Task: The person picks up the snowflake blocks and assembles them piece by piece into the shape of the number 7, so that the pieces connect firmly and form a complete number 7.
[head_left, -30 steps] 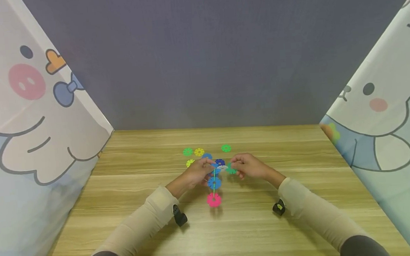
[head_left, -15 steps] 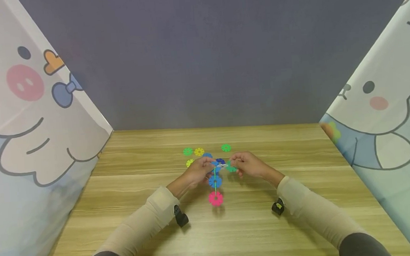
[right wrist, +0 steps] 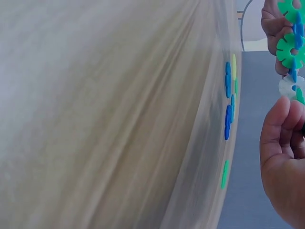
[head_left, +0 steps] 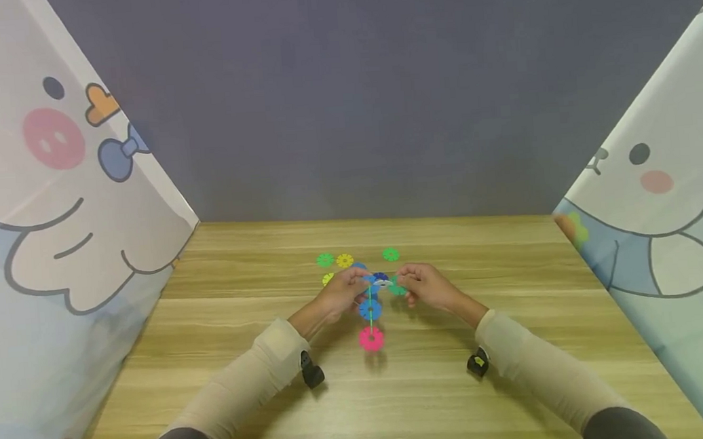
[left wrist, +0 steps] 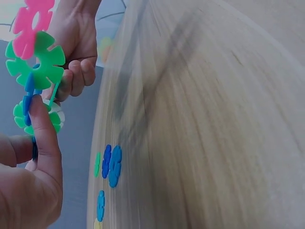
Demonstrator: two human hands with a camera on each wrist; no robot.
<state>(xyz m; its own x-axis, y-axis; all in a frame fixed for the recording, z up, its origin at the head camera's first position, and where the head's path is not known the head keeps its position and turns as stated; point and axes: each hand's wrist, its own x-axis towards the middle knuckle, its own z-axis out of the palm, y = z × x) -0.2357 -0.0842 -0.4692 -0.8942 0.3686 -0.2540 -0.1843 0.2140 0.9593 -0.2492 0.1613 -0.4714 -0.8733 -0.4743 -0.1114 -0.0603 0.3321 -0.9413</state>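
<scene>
A chain of slotted plastic snowflake discs hangs between the two hands above the table. In the head view a pink disc (head_left: 371, 339) ends it nearest the person, with a blue disc (head_left: 370, 309) above, and green discs show edge-on between. My left hand (head_left: 338, 294) pinches a blue disc of the chain between thumb and index finger. On its right side a white disc (head_left: 383, 283) joins a green disc (head_left: 396, 286), which my right hand (head_left: 426, 286) pinches. The right wrist view shows the white disc (right wrist: 288, 88) just beyond the right fingertips; the fingers partly hide the green one.
Loose discs lie flat on the wooden table (head_left: 400, 393) beyond the hands: green (head_left: 321, 256), yellow (head_left: 340, 258), another green (head_left: 394, 250), a dark blue (head_left: 381, 275) and others partly covered. A grey panel (head_left: 368, 109) stands behind, with cartoon-printed sheets at both sides.
The chain has swung slightly to the right and its pink end a little upward. The white disc has risen slightly and appears more edge-on. Both hands keep their pinches.
</scene>
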